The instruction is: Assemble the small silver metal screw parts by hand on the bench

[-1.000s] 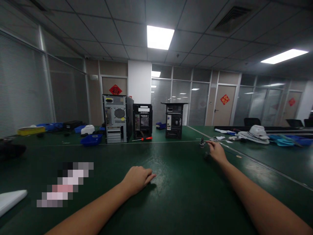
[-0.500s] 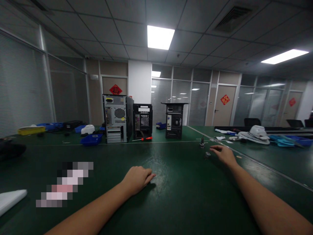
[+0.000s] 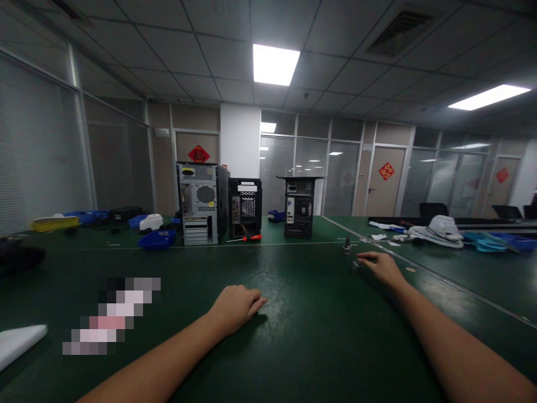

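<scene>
My left hand rests on the green tabletop with its fingers curled in and the thumb alongside; no object shows in it. Farther right, my right hand reaches over the table, thumb and fingers pinched at the top of a small round metal part. The fingertips partly cover that part, and its exact kind is too small to tell. Just behind it stands a second metal piece, upright, with a wide base and a narrow dark stem.
Three computer cases, a tall one, a black one and another, stand at the back. A red screwdriver lies before them. Blue trays sit left; a white hat lies right. A white object is near left.
My right hand has moved slightly left, and its fingertips now meet the small round metal part, which stood apart from them before. My left hand has not moved.
</scene>
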Demonstrator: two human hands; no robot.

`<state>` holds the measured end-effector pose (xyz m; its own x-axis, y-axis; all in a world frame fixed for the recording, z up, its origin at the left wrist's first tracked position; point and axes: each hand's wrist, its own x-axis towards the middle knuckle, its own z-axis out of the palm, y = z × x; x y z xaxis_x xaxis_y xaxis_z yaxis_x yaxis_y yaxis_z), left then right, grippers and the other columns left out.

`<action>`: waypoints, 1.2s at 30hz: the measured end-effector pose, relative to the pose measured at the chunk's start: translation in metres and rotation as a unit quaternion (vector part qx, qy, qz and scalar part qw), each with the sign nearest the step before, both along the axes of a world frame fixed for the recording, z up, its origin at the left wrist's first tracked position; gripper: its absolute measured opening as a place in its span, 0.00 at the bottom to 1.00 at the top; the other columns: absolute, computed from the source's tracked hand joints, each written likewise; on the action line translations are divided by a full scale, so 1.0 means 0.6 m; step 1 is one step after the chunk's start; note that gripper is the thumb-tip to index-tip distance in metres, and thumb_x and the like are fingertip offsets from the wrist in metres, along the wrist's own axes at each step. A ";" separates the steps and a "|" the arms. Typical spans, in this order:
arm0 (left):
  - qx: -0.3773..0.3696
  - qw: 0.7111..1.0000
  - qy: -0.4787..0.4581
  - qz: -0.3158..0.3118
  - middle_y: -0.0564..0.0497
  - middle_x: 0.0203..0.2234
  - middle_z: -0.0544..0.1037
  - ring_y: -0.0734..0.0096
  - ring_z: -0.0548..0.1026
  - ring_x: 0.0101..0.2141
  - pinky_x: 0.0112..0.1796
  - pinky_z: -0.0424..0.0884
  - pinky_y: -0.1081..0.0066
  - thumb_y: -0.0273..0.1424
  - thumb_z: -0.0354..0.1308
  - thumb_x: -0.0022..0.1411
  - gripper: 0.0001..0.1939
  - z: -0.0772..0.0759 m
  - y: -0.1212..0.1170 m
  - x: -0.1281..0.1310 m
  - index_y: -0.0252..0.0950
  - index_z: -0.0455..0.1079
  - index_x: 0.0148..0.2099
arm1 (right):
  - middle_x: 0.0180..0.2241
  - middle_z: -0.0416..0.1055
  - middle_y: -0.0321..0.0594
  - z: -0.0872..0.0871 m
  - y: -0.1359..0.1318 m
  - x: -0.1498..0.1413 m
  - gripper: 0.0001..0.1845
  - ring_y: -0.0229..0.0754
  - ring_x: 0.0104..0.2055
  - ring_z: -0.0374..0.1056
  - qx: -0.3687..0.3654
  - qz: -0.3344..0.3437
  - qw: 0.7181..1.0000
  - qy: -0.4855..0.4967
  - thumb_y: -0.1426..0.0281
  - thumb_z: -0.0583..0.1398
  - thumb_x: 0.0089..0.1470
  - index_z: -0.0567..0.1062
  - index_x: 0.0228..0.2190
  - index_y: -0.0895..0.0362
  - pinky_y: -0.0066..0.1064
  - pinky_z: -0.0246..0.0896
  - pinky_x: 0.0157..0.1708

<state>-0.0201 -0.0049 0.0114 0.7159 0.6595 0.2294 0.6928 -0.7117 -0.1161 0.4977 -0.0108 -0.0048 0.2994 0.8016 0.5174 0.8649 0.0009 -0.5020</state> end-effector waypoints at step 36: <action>0.005 1.000 -0.024 -0.009 0.48 0.27 0.79 0.63 0.78 0.29 0.33 0.69 0.69 0.45 0.40 0.73 0.25 -0.008 0.006 -0.003 0.39 0.75 0.37 | 0.51 0.76 0.48 -0.020 0.020 -0.068 0.32 0.48 0.53 0.72 -0.077 0.042 0.996 0.030 0.72 0.64 0.49 0.70 0.56 0.58 0.38 0.61 0.56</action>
